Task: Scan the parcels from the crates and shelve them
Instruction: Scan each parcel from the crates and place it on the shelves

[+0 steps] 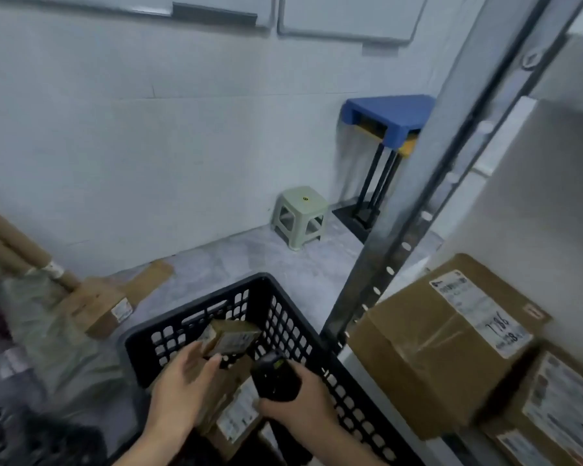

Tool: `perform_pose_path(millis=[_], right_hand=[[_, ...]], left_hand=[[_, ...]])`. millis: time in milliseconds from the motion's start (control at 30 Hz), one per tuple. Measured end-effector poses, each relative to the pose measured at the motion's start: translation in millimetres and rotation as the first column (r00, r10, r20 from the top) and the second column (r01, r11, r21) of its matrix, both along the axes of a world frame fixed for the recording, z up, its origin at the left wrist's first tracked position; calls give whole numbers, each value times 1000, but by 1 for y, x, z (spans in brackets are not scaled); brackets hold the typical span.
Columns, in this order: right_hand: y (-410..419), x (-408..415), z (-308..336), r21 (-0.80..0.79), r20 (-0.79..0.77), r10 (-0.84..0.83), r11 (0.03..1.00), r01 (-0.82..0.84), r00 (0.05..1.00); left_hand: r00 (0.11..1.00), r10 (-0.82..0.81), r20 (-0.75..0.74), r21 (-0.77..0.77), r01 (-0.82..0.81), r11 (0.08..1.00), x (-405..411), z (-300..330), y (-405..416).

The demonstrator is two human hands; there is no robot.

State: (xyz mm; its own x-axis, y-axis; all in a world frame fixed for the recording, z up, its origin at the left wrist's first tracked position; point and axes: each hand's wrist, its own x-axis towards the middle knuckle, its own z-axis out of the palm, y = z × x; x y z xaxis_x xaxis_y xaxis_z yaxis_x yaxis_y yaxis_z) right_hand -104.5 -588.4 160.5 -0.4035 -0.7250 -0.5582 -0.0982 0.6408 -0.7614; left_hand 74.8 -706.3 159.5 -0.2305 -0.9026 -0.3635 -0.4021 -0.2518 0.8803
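Nearest: my right hand (295, 403) is wrapped round a black handheld scanner (274, 378), fingers curled on the body, head aimed forward and left over the crate. My guess is it's held low so the beam can meet a label without a big wrist move.

My left hand (182, 375) is just left of it, fingers nearly straight, tips against the near side of a small brown cardboard parcel (228, 336). I can't tell whether the thumb is pinching under it or the hand only props it. The parcel sits tilted, label face up toward me, which I read as presenting it for the scan.

Both hands are over the black perforated plastic crate (280, 317), which stands on the floor just left of the rack. More brown label-bearing parcels (236, 415) lie inside under my hands, so the crate isn't done.

Right side: grey slotted steel shelf upright (394, 237), and beside it a large brown taped carton (448, 344) already on the shelf, label out. Crate next to rack keeps the carry short.

Left, on the floor: plastic-wrapped bundle (48, 331) with cardboard tubes (14, 247) leaning over a flat brown box (98, 307).

Far: pale green plastic stool (300, 215) against the wall, blue-topped stand on black legs (384, 112) partly behind the upright.

Next call: scan, then lift right to the shelf.
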Motion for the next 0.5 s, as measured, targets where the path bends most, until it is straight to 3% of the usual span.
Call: perform_pose_path(millis=[500], right_hand=[[-83,-5,-110,7,-69,-67,998,68,995]], left_hand=[[981,-27,193,-75,42,996,-23,-97,-65]])
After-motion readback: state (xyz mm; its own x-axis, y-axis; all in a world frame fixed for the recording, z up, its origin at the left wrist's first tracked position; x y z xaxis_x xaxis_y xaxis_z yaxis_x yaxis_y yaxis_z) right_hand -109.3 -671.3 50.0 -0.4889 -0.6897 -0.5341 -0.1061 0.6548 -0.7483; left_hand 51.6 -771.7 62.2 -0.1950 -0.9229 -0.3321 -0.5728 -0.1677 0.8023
